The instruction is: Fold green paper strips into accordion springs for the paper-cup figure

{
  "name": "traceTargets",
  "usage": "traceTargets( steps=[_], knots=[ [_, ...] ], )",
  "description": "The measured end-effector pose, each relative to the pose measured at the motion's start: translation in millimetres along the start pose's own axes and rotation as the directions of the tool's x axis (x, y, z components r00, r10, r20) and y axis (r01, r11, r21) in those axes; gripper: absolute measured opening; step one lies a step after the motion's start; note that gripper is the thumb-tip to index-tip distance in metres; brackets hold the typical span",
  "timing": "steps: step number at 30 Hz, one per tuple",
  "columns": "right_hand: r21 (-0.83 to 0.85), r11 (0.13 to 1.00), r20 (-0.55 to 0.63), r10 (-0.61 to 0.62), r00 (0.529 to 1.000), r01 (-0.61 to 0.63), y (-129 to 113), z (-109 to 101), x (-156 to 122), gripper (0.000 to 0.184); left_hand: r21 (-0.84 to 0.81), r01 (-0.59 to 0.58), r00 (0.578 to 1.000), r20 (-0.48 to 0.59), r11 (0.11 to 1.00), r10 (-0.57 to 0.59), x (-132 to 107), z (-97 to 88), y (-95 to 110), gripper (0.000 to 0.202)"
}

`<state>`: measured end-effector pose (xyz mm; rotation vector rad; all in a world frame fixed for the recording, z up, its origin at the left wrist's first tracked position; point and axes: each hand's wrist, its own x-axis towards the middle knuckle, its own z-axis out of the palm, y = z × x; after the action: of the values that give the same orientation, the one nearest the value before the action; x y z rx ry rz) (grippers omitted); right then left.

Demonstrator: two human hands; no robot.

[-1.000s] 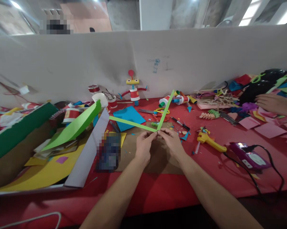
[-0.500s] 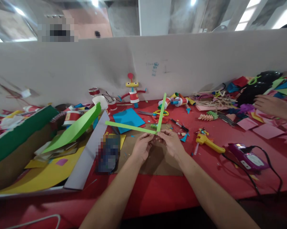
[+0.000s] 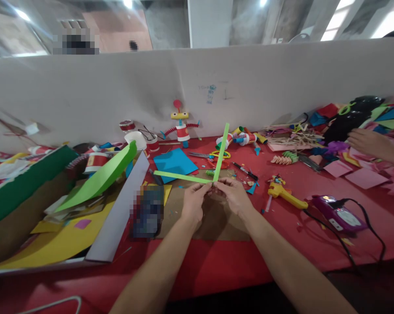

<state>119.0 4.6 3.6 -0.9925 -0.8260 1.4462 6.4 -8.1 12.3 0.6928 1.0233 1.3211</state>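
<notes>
Two light green paper strips meet at a corner between my fingertips. One paper strip (image 3: 221,150) points up and away, while the other paper strip (image 3: 180,176) runs out to the left. My left hand (image 3: 197,198) pinches the corner from the left, and my right hand (image 3: 231,195) pinches it from the right. Below my hands lies a brown cardboard sheet (image 3: 177,218). Just beyond them rest a small green folded paper spring (image 3: 210,173), scissors (image 3: 219,155) with yellow handles and a black pen (image 3: 245,171).
A paper-cup figure (image 3: 183,131) stands by the white partition (image 3: 118,87). On the left is a box (image 3: 118,218) of coloured paper. To the right lie a yellow glue gun (image 3: 286,196) and a purple power socket (image 3: 339,216) with cables. Another person's hand (image 3: 363,141) is at far right.
The left-pointing strip shows shorter and flatter, its far end drawn in toward my hands. The other strip leans slightly more to the right. Both hands keep their pinch.
</notes>
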Motion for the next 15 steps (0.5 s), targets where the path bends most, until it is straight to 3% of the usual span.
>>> traceTargets(
  steps=[4, 9, 15],
  knots=[
    [-0.065, 0.996, -0.013, -0.056, 0.998, 0.055, 3, 1, -1, 0.021, 0.079, 0.008, 0.999, -0.035, 0.997, -0.006, 3, -3.0, -1, 0.018],
    [-0.127, 0.989, 0.008, -0.081, 0.997, 0.081, 9, 2, -1, 0.019, 0.163, -0.052, 0.994, -0.09, 0.985, 0.067, 6, -6.5, -6, 0.02],
    [-0.025, 0.999, -0.055, -0.037, 0.998, 0.036, 13, 4, -1, 0.02, 0.157, -0.085, 0.987, -0.122, 0.984, 0.105, 6, -4.5, -17, 0.019]
  ],
)
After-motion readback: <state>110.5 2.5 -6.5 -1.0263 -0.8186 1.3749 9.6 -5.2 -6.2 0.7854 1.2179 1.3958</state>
